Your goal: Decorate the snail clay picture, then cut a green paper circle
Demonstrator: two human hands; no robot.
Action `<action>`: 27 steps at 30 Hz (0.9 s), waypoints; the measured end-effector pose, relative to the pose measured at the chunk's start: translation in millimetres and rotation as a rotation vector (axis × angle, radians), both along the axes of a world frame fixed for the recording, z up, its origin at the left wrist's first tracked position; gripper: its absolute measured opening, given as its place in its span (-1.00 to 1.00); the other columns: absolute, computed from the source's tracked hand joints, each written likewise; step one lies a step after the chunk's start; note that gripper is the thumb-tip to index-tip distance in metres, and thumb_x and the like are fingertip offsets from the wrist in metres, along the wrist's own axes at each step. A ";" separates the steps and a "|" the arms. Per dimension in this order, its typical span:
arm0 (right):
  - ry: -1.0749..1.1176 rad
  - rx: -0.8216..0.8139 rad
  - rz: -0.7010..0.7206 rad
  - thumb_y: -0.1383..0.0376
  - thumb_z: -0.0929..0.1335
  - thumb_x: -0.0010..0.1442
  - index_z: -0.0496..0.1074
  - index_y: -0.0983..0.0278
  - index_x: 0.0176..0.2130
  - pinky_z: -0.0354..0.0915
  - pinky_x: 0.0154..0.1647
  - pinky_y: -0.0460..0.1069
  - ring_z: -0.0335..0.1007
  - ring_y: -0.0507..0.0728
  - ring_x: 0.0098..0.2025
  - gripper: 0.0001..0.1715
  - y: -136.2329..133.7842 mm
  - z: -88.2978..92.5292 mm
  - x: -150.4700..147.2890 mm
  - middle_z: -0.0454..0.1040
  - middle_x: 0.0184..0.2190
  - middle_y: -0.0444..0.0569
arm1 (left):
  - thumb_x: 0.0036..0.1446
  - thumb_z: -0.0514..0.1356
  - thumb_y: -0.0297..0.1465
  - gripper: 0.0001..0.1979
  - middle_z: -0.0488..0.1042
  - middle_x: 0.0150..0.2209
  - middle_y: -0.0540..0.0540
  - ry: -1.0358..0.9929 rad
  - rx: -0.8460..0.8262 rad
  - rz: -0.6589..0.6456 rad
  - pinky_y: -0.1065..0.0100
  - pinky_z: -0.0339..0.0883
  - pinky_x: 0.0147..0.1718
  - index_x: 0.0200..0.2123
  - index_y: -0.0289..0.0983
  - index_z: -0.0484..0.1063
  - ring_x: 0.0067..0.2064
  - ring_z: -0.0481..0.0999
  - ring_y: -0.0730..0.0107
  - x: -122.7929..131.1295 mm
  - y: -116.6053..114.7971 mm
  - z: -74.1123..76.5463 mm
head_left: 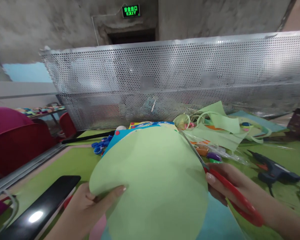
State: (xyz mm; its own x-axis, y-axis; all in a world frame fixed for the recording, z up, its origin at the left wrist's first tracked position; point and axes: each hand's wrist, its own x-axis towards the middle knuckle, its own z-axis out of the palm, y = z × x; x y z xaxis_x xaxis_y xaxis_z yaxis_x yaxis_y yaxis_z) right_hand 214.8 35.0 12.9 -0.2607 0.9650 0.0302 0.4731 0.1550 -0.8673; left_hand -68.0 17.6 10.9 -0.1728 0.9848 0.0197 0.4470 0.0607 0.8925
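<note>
A large rounded sheet of pale green paper [155, 180] fills the middle of the view. My left hand [95, 203] pinches its lower left edge, thumb on top and fingers underneath. My right hand [230, 186] is closed around a pair of scissors with red handles [240, 200]. Their blades lie along the sheet's right edge, pointing up and to the left; whether they touch the paper I cannot tell. Beneath the sheet, blue paper [220, 216] shows at the lower right.
Pale green offcuts [220, 128] and plastic wrap pile up at the back right. A glue gun [277, 168] lies at right. At left are a black phone [42, 206] and blue-handled scissors [101, 145]. A perforated metal panel [165, 80] stands behind the table; a red chair [22, 146] is at left.
</note>
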 end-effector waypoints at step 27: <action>-0.080 -0.086 -0.021 -0.27 0.11 0.06 0.19 0.21 -0.46 0.20 -0.43 0.00 0.14 0.07 -0.50 -0.38 -2.0 -5.5 7.9 0.15 -0.59 -0.18 | -0.12 0.14 -0.06 -0.67 0.53 -0.63 0.03 0.164 0.012 -0.019 0.21 0.45 -0.26 -0.64 -0.18 0.47 -0.20 0.55 -0.04 -9.7 1.5 -13.0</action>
